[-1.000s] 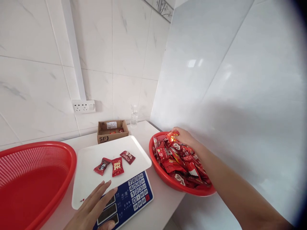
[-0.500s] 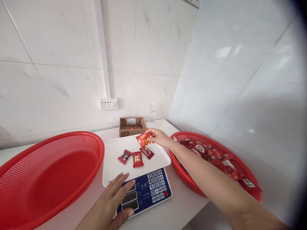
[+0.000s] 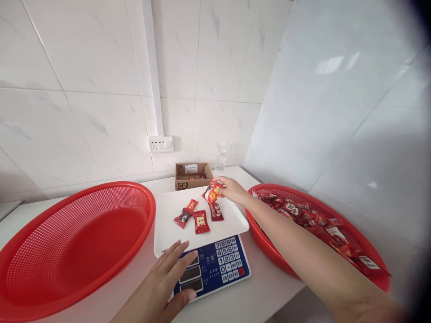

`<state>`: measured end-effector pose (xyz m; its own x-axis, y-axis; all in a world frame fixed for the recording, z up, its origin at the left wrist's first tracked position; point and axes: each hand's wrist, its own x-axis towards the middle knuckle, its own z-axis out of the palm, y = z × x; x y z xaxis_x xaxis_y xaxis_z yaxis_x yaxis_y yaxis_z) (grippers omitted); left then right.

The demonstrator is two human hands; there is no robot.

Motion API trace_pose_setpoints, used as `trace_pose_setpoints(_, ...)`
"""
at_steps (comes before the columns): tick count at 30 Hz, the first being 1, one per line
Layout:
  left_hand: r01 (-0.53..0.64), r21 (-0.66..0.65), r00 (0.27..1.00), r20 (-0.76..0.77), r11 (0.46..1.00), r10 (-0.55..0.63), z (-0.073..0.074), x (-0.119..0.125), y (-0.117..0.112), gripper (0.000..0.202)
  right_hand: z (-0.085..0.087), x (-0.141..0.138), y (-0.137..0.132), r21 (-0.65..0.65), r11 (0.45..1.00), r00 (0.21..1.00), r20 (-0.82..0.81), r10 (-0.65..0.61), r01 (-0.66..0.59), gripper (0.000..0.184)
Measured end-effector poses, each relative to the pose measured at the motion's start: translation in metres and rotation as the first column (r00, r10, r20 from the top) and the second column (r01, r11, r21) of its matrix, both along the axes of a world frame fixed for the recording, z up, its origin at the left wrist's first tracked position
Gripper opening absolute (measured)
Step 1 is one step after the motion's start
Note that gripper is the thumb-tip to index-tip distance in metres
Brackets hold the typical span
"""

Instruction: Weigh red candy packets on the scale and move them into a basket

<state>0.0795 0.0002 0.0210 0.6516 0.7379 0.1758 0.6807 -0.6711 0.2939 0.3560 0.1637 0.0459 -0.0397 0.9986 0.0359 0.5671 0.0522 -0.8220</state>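
Note:
A white weighing tray (image 3: 175,207) tops a blue-faced electronic scale (image 3: 218,264) in the middle of the counter. Several red wrapped candies (image 3: 198,220) lie on the tray. My right hand (image 3: 232,188) hovers over the tray's far right part, pinching a red and gold candy (image 3: 213,193) just above the others. My left hand (image 3: 161,282) rests flat with fingers spread on the scale's front left corner, touching its display. A red basket (image 3: 269,251) full of wrapped candies sits to the right, under my right forearm.
A large red mesh basket (image 3: 70,242) with nothing in it fills the left. A small cardboard box (image 3: 191,176) and a clear water bottle (image 3: 221,158) stand at the back by the tiled wall. A wall socket (image 3: 161,143) is above. A white panel closes the right side.
My right hand left the candy basket with candy and moved left over the scale tray. One more candy now lies on the tray. The left hand stayed on the scale.

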Motion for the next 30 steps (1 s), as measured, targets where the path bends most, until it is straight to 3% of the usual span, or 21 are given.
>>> trace_pose_setpoints(6, -0.023, -0.071, 0.999, 0.037, 0.997, 0.025, -0.002, 0.001, -0.001, 0.047, -0.012, -0.003, -0.01, -0.049, 0.996, 0.995, -0.07, 0.068, -0.071, 0.048)
trace_pose_setpoints(15, -0.019, 0.009, 0.999, 0.041, 1.0, 0.018, -0.001, -0.007, -0.003, 0.049, -0.016, -0.013, -0.044, -0.098, 0.983, 0.974, 0.154, 0.169, -0.155, 0.069)
trace_pose_setpoints(19, -0.027, 0.012, 0.999, 0.018, 1.0, 0.026, 0.001, -0.011, -0.004, 0.049, -0.009, -0.015, -0.062, -0.11, 0.972, 0.911, 0.341, 0.232, -0.207, 0.069)
trace_pose_setpoints(23, -0.037, 0.005, 0.999, 0.005, 0.999, 0.037, 0.001, -0.011, -0.004, 0.049, -0.004, -0.024, -0.07, -0.052, 0.978, 0.822, 0.535, 0.197, -0.201, 0.064)
trace_pose_setpoints(30, -0.047, 0.012, 0.999, 0.009, 0.999, 0.047, -0.001, -0.014, -0.008, 0.05, -0.002, -0.043, -0.075, -0.184, 0.88, 0.743, 0.477, 0.469, -0.437, 0.066)
